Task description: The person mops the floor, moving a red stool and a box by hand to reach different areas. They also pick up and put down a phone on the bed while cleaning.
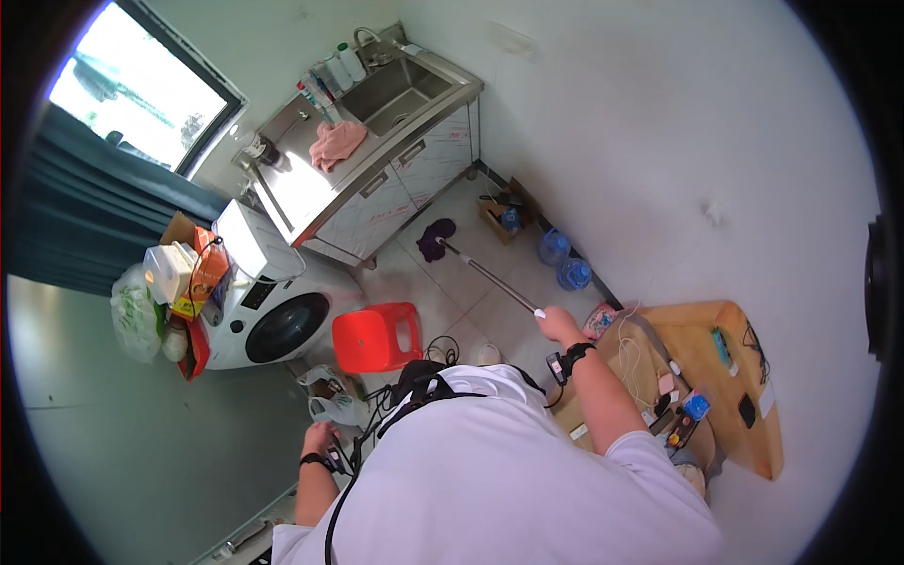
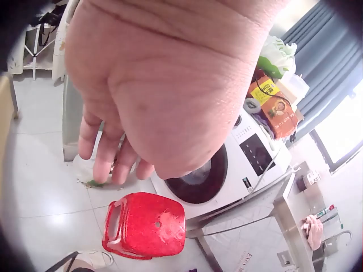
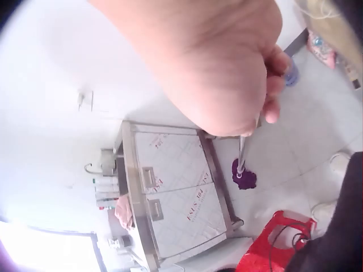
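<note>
My right hand point(image 1: 559, 326) grips the white upper end of a mop point(image 1: 492, 278) with a metal pole. The purple mop head point(image 1: 435, 239) lies on the tiled floor in front of the sink cabinet; in the right wrist view the pole runs from under my palm point(image 3: 227, 85) down to the purple head point(image 3: 244, 175). Low on the other side hangs my left hand point(image 1: 321, 437), holding nothing, its fingers loosely bent in the left wrist view point(image 2: 116, 150). Nearest to it are a white plastic bag point(image 1: 336, 403) and a red stool point(image 1: 374, 337).
A steel sink cabinet point(image 1: 395, 179) stands ahead, a pink cloth point(image 1: 336, 144) on its counter. At the left is a washing machine point(image 1: 282, 320) with boxes on top. Blue water bottles point(image 1: 573, 274) and a cardboard box point(image 1: 505, 215) line the right wall, near a wooden table point(image 1: 753, 424).
</note>
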`<state>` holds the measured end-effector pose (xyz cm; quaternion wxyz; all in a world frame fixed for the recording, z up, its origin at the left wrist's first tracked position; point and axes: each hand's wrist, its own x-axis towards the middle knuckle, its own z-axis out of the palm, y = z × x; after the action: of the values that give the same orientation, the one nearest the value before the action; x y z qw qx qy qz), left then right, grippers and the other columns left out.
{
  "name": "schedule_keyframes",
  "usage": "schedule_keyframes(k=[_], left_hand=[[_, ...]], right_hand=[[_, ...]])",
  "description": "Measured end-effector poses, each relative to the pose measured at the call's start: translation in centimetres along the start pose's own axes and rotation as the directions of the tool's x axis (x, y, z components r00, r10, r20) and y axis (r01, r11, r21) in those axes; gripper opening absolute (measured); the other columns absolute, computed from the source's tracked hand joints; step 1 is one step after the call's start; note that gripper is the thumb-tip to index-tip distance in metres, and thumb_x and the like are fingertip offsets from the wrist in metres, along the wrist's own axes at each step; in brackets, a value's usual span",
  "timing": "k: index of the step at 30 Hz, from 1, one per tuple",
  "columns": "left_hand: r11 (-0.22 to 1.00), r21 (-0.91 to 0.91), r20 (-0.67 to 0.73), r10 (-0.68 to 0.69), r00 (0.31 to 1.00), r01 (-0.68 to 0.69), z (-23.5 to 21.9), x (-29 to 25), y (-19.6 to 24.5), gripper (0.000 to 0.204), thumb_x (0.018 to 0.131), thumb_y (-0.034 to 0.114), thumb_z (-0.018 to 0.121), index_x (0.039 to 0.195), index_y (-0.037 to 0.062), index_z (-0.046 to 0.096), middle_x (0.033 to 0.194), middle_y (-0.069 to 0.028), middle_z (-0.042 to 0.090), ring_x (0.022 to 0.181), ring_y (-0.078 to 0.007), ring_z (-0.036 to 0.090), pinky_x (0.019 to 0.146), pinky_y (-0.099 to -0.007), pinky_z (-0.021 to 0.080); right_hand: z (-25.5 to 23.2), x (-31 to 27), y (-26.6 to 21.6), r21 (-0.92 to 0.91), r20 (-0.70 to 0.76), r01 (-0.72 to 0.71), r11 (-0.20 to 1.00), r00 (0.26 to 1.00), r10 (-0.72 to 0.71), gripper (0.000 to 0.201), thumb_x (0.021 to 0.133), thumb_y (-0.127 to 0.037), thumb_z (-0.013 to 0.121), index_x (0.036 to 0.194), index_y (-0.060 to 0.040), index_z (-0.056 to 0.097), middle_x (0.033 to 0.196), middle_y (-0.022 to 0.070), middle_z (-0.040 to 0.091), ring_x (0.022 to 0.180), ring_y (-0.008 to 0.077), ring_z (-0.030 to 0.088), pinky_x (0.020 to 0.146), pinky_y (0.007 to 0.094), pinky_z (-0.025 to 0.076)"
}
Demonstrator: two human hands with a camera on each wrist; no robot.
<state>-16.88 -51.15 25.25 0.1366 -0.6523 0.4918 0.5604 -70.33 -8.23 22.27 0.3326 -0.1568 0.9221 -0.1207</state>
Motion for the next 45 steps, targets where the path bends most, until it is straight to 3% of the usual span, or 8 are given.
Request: schedule_keyframes(k=[8,11,14,21,23,35,41,45], left_hand=[[0.989,-0.149,-0.015,0.003,1.0,-0.005,1.0,0.2,2.2,0.031,0.086,0.022,0.044,0.111,0.0042,0.046,0.1,-0.0129,0.058,0.077,-0.0229,0.061,0.056,-0.0334,0.045],[0.962,-0.267,0.055,-0.034,0.998,0.047,0.6,2.0,-0.7,0.032,0.088,0.022,0.042,0.113,0.0035,0.043,0.106,-0.016,0.055,0.08,-0.0274,0.06,0.057,-0.037,0.046],[0.958,-0.257,0.088,-0.106,0.99,0.125,-0.6,2.6,-4.4,0.029,0.088,0.022,0.042,0.111,0.004,0.043,0.105,-0.0163,0.055,0.079,-0.0284,0.06,0.06,-0.04,0.047],[0.924,-0.318,0.005,-0.222,0.975,0.212,-0.7,-1.0,-5.3,0.032,0.088,0.025,0.041,0.11,0.0023,0.042,0.103,-0.0154,0.056,0.077,-0.0286,0.061,0.061,-0.0389,0.047],[0.915,-0.328,0.013,-0.242,0.97,0.233,-0.9,0.6,-6.4,0.032,0.088,0.025,0.041,0.109,0.0023,0.042,0.101,-0.015,0.056,0.076,-0.0283,0.06,0.06,-0.0387,0.047],[0.947,-0.322,0.01,-0.006,1.0,0.009,-1.0,2.2,2.6,0.036,0.087,0.023,0.04,0.117,0.0035,0.042,0.106,-0.013,0.056,0.079,-0.0237,0.059,0.058,-0.0351,0.044],[0.922,-0.381,0.098,-0.037,0.995,0.072,-0.9,4.4,0.1,0.037,0.086,0.022,0.041,0.118,0.0031,0.043,0.108,-0.014,0.055,0.084,-0.0261,0.059,0.062,-0.0353,0.045],[0.905,-0.406,0.048,-0.119,0.992,0.128,0.1,2.1,-2.7,0.037,0.087,0.022,0.04,0.118,0.0011,0.041,0.11,-0.0159,0.055,0.085,-0.0281,0.06,0.065,-0.04,0.047]], right_hand=[[6.4,-4.2,12.4,-0.015,0.154,0.027,1.0,0.988,-0.024,0.033,0.081,-0.029,0.048,0.091,0.0001,0.06,0.079,0.0208,0.062,0.074,0.0345,0.061,0.065,0.042,0.046],[10.8,-11.2,23.1,0.381,0.48,-0.441,0.813,0.846,0.234,0.021,0.072,-0.028,0.059,0.071,-0.0072,0.059,0.063,0.0076,0.059,0.054,0.0182,0.056,0.045,0.0341,0.041],[5.4,-20.4,20.9,-0.077,0.561,-0.621,0.78,0.62,0.549,0.024,0.07,-0.032,0.064,0.076,-0.0092,0.067,0.059,0.0073,0.059,0.054,0.0188,0.058,0.05,0.0337,0.045],[12.6,-24.3,32.4,-0.197,0.303,-0.655,0.729,0.667,0.681,0.03,0.07,-0.033,0.063,0.083,-0.0058,0.067,0.071,0.0123,0.064,0.066,0.0242,0.063,0.06,0.0365,0.049],[5.1,-24.7,20.3,-0.223,0.049,-0.649,0.727,0.738,0.674,0.034,0.071,-0.032,0.06,0.089,-0.0042,0.065,0.085,0.0163,0.064,0.079,0.0297,0.063,0.07,0.0386,0.049],[6.5,-4.9,6.2,0.029,0.01,-0.169,0.985,0.986,0.169,0.041,0.078,-0.037,0.055,0.093,0.0008,0.062,0.091,0.0249,0.06,0.084,0.0376,0.059,0.069,0.0425,0.048],[-3.2,-4.6,-2.3,0.469,0.416,-0.314,0.826,0.903,0.107,0.028,0.085,-0.031,0.051,0.08,-0.0043,0.056,0.064,0.0054,0.054,0.044,0.0148,0.048,0.038,0.0285,0.037],[-5.7,-7.7,2.7,0.637,0.749,-0.691,0.341,0.66,-0.061,0.02,0.09,-0.028,0.047,0.084,-0.0084,0.049,0.06,-0.0025,0.044,0.04,0.0035,0.035,0.032,0.0155,0.025]])
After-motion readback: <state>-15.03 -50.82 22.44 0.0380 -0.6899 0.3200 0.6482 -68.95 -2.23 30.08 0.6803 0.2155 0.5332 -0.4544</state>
